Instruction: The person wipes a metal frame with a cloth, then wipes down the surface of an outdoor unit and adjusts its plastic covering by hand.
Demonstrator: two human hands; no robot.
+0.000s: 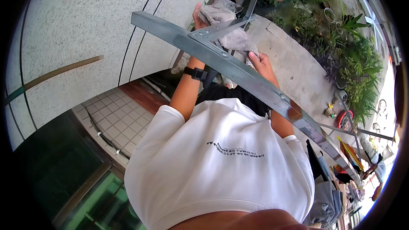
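A crumpled grey cloth (236,39) is stretched between my two hands beyond a metal bar (179,36). My left hand (198,18), with a black watch (197,73) on its wrist, is closed on the cloth's upper left end. Some of its fingers are hidden behind the fabric. My right hand (263,64) pinches the lower right corner of the cloth between thumb and fingers. The bar crosses above both forearms and partly covers the cloth. A metal bracket (221,30) joins the bar near the cloth.
A speckled pale wall (85,25) stands on the left, with a brown-and-green hose (64,72) on it. Concrete ground (294,61) lies to the right, bordered by green plants (358,70). Grey clothes (326,202) hang at lower right, close to the bar.
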